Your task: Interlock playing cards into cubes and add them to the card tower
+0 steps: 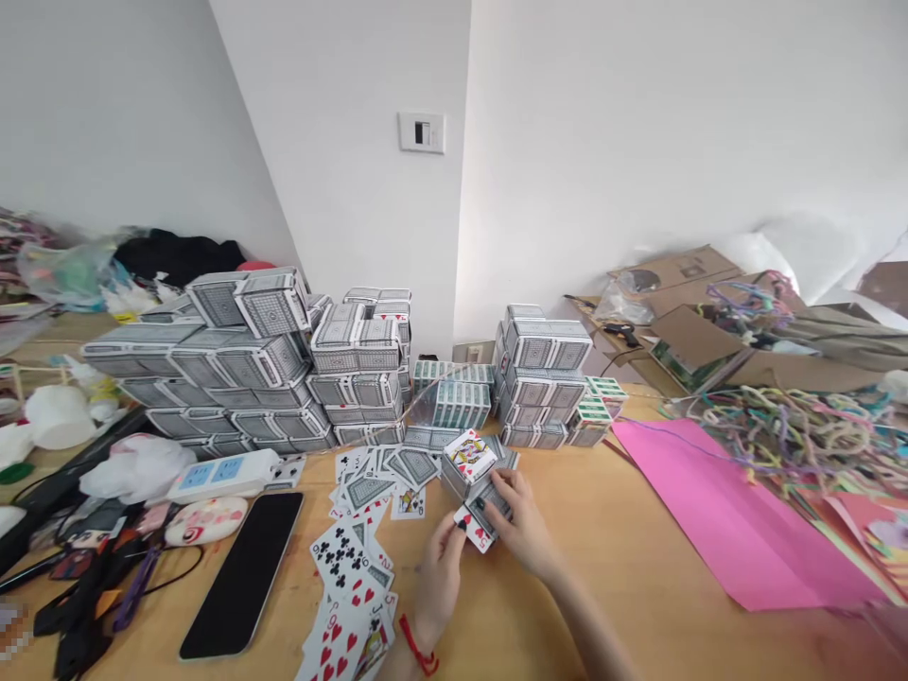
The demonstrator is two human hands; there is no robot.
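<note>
A small block built of playing cards stands on the table in front of me, with a face card on its top. My left hand, a red string round its wrist, pinches a five of hearts at the block's near side. From the right, my right hand grips the block's near part, its fingers bent over the grey card backs. Left of the block lie loose playing cards, some face up and some face down. What the fingertips press on underneath is hidden.
Stacked card blocks rise at the back left, with another stack behind my right hand. Card packs sit between them. A phone, a power strip and a glue gun lie left; pink paper and tangled yarn right.
</note>
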